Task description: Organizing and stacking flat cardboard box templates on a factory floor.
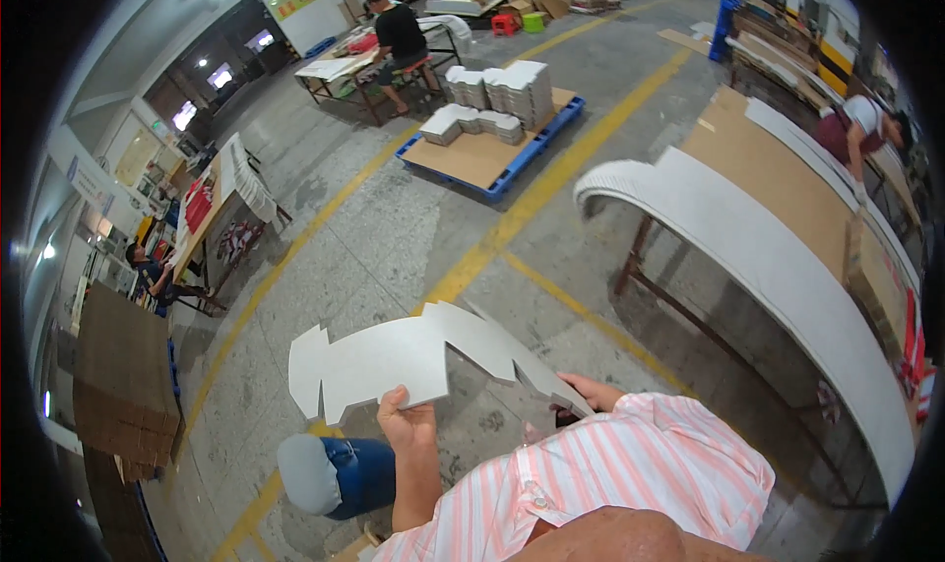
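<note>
While a grey concrete floor with yellow painted lines fills most of the view, a flat die-cut cardboard blank, pale grey with notched and jagged edges, is held out in front of the wearer's chest, above that floor. The blank's lower edge is gripped by the left hand, with the thumb laid up on the near face and the other fingers hidden behind the board. The blank's right end is held by the right hand; its fingers are seen lying close together under the board's edge, but how tightly they close cannot be told. A pink-and-white striped sleeve is seen just below the blank. Below and left of the blank, a knee in blue trousers is visible. To the right of the blank, a long table is stacked with a curving row of white blanks beside brown board. Far beyond the blank, a blue pallet loaded with piled white blanks is seen, and further still a seated person in a black shirt at a work table.
</note>
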The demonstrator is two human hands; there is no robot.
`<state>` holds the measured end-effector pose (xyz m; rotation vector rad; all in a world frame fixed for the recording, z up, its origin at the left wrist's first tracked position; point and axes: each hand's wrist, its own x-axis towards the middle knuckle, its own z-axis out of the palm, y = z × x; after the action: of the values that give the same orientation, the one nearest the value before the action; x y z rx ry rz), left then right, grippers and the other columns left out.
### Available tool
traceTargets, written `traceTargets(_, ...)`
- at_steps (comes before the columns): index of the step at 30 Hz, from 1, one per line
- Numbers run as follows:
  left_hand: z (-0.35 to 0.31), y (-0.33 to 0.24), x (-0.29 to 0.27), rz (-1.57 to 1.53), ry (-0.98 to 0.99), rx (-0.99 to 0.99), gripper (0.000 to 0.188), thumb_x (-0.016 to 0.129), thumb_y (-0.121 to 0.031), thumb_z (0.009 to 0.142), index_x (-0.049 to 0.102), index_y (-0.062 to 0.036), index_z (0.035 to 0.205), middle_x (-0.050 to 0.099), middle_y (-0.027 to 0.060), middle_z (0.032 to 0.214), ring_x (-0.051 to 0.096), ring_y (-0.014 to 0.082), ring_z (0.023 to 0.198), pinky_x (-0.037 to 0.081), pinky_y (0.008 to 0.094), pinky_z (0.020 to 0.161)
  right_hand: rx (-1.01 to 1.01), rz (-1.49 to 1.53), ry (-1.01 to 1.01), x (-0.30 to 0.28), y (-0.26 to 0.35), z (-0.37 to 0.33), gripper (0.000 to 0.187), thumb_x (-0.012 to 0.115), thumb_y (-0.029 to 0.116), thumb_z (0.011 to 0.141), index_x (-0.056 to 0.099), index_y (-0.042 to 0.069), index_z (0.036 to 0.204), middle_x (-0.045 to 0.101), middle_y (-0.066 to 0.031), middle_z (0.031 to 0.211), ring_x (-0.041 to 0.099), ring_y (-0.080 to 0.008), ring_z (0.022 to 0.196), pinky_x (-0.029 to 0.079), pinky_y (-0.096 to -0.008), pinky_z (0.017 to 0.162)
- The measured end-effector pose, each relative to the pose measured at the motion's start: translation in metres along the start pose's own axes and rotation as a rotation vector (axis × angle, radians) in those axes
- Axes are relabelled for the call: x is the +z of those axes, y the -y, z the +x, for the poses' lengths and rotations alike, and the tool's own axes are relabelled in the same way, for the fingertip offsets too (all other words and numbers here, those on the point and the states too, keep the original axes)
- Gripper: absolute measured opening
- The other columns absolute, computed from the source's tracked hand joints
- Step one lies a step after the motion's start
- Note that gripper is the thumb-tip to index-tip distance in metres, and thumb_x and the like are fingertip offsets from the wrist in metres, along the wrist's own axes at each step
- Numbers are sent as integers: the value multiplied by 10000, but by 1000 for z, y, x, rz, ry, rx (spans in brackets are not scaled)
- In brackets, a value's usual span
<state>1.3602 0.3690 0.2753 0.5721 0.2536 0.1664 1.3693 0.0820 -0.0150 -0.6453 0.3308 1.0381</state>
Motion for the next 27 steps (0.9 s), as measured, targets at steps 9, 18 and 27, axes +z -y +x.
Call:
traceTargets(9, 207, 1, 26, 50, -89, 21, 412, 520, -16, 618, 520, -4, 1030, 571, 95, 966, 569, 243, 914, 480, 389, 816, -164, 87, -127, -2, 203, 140, 381, 474, 342, 872, 557, 27, 1068, 622, -75, 975, 605, -183, 835, 500, -351, 732)
traceTargets(18, 352, 0, 25, 59, -344, 198, 382, 510, -64, 643, 511, -18, 1021, 569, 106, 996, 571, 262, 928, 515, 408, 758, -6, -207, -316, -15, 396, 231, 400, 507, 350, 855, 556, 4, 1050, 622, -105, 955, 608, -209, 809, 502, -384, 715)
traceTargets(27, 584, 47, 29, -4, -467, 63, 322, 505, -62, 649, 497, -6, 966, 569, 129, 965, 588, 282, 846, 535, 439, 682, 17, -158, -396, -29, 542, 301, 369, 521, 274, 858, 534, -33, 1064, 597, -136, 989, 597, -239, 837, 494, -391, 718)
